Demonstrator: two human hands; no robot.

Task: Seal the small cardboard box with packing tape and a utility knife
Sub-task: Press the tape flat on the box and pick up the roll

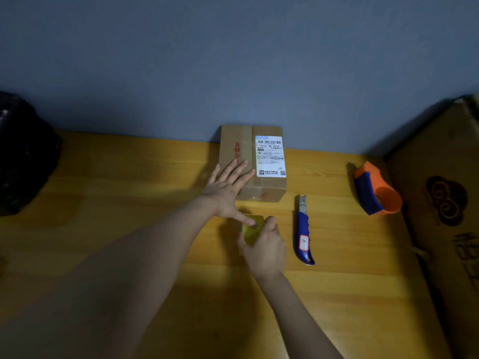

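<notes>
A small cardboard box (261,187) with a white shipping label and red print lies on the wooden table against the wall. My left hand (225,189) rests flat on the box's near left corner, fingers spread, thumb pressing a yellowish piece of packing tape (252,230). My right hand (267,248) grips the near end of that tape just in front of the box. A blue utility knife (303,230) with its blade out lies on the table right of my right hand, untouched.
An orange and blue tape dispenser (375,190) stands at the right. A large cardboard box (445,203) fills the right edge. A dark bag (23,154) sits at the far left. The blue wall runs behind the table (116,203).
</notes>
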